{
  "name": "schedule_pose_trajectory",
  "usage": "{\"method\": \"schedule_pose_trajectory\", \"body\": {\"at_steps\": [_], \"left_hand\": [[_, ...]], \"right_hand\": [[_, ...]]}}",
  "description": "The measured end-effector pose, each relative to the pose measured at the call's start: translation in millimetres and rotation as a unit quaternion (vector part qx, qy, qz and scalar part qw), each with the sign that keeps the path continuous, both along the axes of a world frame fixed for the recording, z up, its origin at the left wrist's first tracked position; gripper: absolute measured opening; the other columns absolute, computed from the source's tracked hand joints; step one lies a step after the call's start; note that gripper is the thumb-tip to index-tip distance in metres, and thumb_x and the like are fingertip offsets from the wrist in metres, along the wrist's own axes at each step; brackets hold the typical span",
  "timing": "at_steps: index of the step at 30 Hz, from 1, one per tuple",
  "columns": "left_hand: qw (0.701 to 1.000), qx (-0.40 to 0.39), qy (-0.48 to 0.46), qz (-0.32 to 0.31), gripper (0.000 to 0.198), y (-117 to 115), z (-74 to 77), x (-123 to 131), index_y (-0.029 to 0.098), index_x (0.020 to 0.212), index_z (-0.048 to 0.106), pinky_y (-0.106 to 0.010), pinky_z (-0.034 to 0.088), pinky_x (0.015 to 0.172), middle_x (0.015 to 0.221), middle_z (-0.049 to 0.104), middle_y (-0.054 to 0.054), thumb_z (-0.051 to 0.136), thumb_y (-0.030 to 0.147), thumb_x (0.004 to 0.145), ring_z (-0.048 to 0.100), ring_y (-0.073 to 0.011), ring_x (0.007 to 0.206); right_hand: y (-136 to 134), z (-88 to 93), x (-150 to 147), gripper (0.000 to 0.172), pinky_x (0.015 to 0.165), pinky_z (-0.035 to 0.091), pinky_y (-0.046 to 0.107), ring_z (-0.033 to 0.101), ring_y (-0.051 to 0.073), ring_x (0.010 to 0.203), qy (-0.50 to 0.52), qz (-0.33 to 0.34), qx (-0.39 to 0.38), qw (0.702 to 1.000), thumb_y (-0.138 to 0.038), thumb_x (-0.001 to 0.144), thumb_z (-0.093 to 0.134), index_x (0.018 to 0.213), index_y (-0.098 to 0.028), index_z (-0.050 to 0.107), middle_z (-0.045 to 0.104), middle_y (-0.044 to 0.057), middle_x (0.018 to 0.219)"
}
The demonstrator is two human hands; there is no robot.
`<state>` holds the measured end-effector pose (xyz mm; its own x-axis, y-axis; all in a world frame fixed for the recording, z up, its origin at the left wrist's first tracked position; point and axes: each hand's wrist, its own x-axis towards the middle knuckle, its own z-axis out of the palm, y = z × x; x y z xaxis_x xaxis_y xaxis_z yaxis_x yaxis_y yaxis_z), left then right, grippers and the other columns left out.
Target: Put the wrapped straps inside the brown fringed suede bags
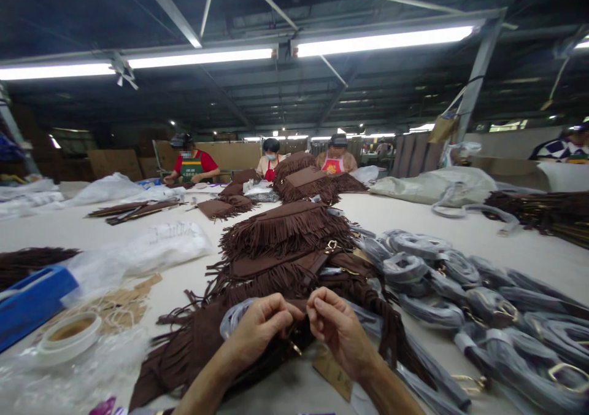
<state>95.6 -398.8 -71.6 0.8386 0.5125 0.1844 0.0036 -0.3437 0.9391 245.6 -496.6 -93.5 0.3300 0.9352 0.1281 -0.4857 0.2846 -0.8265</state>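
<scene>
Close together over a dark brown fringed bag [184, 347], both my hands are pinched. My left hand [264, 326] has thumb and forefinger together; whatever lies between them is too small to name. Fingertips of my right hand [338, 323] are likewise pressed together, a short gap from the left, their contents also unclear. A gold metal clasp [294, 344] hangs just below the hands. Under my right hand lies a brown card tag [334, 372]. More fringed bags [285, 231] are stacked right behind, one with a gold ring fitting [331, 246].
Plastic-wrapped straps [427, 274] with gold hooks cover the table's right side. On the left are a tape roll [69, 335], a blue bin [34, 304], plastic bags [151, 252] and white strings [124, 310]. Several co-workers [193, 163] sit across the table [391, 209].
</scene>
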Motion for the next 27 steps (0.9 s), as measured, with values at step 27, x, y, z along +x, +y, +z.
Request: {"method": "schedule_pose_trajectory", "body": {"at_steps": [27], "left_hand": [[0.999, -0.015, -0.005, 0.049, 0.028, -7.8, -22.3, 16.9, 0.019, 0.063, 0.048, -0.021, 0.034, 0.054, 0.059, 0.049, 0.003, 0.057, 0.041, 0.078, 0.044, -0.0122, 0.059]], "right_hand": [[5.8, -16.3, 4.6, 0.040, 0.051, 0.045, 0.022, 0.055, 0.011, 0.053, -0.242, -0.039, -0.032, 0.969, -0.056, 0.064, 0.080, 0.075, -0.018, 0.073, 0.060, -0.001, 0.069]]}}
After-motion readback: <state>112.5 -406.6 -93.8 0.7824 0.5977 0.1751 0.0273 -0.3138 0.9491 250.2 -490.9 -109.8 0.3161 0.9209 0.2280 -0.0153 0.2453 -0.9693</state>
